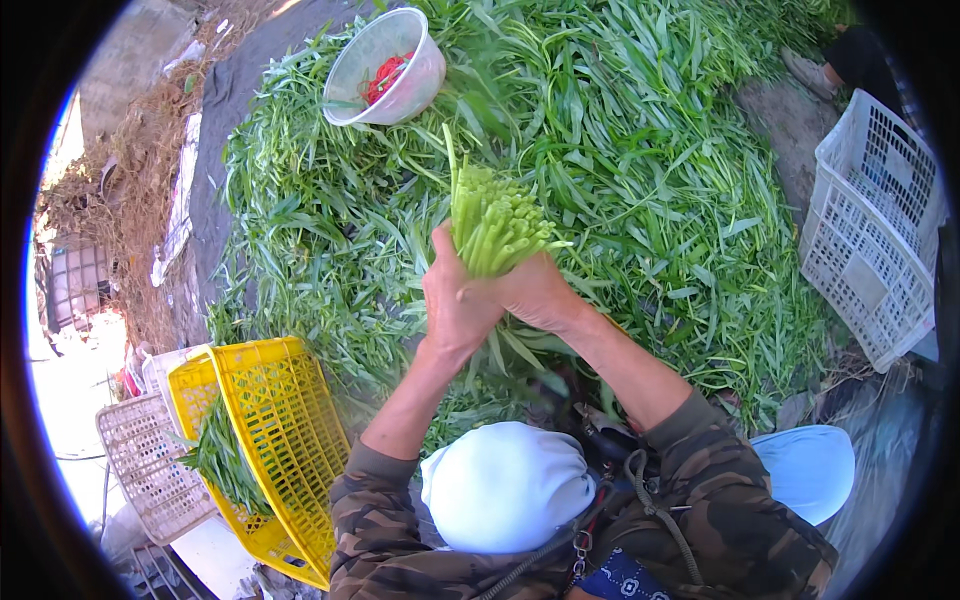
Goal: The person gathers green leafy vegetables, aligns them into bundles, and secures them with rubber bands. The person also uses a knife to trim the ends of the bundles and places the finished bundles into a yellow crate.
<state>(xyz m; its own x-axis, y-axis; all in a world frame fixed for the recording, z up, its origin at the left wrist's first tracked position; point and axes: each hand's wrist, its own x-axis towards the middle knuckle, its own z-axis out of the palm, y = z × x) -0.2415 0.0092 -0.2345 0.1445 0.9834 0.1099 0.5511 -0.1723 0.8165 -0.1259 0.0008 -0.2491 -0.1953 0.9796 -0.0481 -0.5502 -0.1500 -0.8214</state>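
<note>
A thick bunch of water spinach (498,220) stands between my two hands, its pale cut stem ends facing up and its leaves hanging below. My left hand (455,300) is wrapped round the bunch from the left, thumb upright along the stems. From the right, my right hand (535,292) closes round the same bunch, its fingers partly hidden by the stems and the other hand. One long stem sticks out above the rest. Beneath and beyond the hands lies a broad heap of loose water spinach (640,180).
A translucent bowl (425,75) holding red ties rests on the heap. At left a yellow crate (285,430), with greens inside, leans near a dirty white crate (150,470). Another white crate (870,235) stands at right. Beyond it shows another person's shoe (808,72).
</note>
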